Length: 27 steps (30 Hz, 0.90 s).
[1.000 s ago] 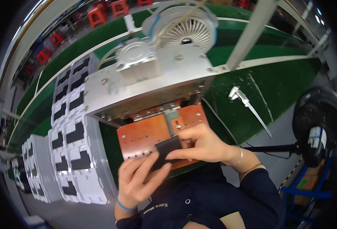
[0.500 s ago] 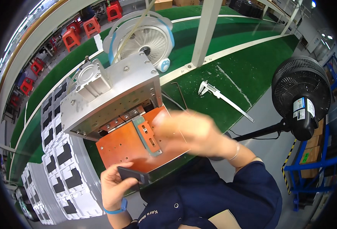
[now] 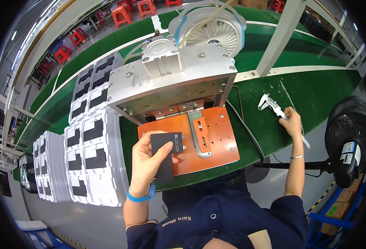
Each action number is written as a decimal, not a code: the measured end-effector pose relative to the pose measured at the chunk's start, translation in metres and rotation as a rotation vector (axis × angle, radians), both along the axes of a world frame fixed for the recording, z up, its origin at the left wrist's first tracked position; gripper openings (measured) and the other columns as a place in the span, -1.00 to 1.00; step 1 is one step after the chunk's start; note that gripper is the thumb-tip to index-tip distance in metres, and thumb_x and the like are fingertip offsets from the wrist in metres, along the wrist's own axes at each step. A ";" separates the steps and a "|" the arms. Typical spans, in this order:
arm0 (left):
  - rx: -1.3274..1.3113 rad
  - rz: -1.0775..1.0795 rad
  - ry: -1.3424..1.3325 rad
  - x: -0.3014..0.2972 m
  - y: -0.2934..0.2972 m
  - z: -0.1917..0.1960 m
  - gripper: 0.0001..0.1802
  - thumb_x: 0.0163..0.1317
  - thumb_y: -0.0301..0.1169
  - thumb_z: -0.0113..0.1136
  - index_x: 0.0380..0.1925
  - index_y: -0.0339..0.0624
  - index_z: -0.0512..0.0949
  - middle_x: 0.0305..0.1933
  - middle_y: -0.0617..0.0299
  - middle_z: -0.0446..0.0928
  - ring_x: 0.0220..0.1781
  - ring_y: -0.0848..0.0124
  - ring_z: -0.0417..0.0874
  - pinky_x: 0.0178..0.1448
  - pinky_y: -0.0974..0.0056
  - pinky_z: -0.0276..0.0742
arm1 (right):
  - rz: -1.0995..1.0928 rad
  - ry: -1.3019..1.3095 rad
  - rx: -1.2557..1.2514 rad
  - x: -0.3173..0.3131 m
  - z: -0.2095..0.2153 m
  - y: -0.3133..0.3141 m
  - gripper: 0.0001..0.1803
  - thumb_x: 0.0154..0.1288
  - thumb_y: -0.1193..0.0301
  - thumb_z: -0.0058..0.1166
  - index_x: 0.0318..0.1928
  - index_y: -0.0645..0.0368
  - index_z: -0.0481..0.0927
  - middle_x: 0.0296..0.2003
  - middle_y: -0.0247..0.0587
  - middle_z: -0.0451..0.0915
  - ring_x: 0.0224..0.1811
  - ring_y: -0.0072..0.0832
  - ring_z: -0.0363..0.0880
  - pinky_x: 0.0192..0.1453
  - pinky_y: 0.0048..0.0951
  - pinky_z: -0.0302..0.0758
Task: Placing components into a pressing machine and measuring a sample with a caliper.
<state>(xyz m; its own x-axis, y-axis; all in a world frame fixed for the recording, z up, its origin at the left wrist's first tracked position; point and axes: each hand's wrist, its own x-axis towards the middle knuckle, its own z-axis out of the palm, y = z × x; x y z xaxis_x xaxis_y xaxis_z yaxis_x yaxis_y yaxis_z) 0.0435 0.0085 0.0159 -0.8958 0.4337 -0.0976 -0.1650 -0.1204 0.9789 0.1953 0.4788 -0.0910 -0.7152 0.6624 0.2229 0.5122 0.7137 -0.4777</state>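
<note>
My left hand point(image 3: 145, 159) holds up a flat black L-shaped piece point(image 3: 163, 171), thumb across its front, just over the near left part of an orange base plate point(image 3: 226, 133). On that plate sits a slotted orange block point(image 3: 201, 136) beside a metal strip. Behind it stands an aluminium press frame point(image 3: 183, 85) with a pneumatic cylinder point(image 3: 162, 58) on top. At the right, my right hand point(image 3: 291, 124) has its fingers closed on a digital caliper point(image 3: 275, 108) at the green table. The caliper's jaws point toward the far left.
Stacked white trays point(image 3: 114, 166) with black pieces stand left of the press. A hex key point(image 3: 240, 103) and a grey cable point(image 3: 249, 135) lie to its right. A white-and-blue fan point(image 3: 216, 31) is behind it. A black fan point(image 3: 345, 137) stands at the right beyond the table edge.
My right hand has moved from above the orange plate right to the caliper and gripped it. My left hand has raised the black piece and turned it upright. The view has shifted.
</note>
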 end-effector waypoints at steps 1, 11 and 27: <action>0.006 -0.005 -0.001 0.000 0.002 0.000 -0.74 0.31 -0.56 0.26 -0.02 -0.32 0.52 -0.24 0.07 0.69 -0.49 0.47 0.72 -0.41 0.47 0.70 | 0.035 0.101 -0.036 0.011 -0.007 0.009 -0.64 -0.14 0.55 0.21 -0.20 0.26 0.56 -0.50 -0.17 0.56 -0.52 -0.40 0.49 -0.31 -0.39 0.47; -0.037 -0.177 -0.132 -0.003 0.006 0.005 -0.78 0.36 -0.56 0.17 -0.02 -0.34 0.51 -0.25 0.10 0.68 -0.44 0.43 0.73 -0.35 0.39 0.70 | 0.360 0.547 -0.251 -0.019 0.091 -0.148 -0.45 -0.02 0.47 0.48 0.07 0.19 0.69 -0.36 -0.41 0.61 -0.49 -0.77 0.33 -0.50 -0.63 0.25; -0.031 -0.187 -0.154 -0.003 0.004 0.007 -0.78 0.35 -0.55 0.19 -0.03 -0.35 0.51 -0.25 0.10 0.67 -0.41 0.42 0.74 -0.37 0.37 0.74 | 0.639 0.570 0.037 -0.063 0.102 -0.197 -0.53 -0.17 0.25 0.62 -0.21 0.19 0.79 -0.49 -0.33 0.62 -0.52 -0.55 0.53 -0.48 -0.54 0.42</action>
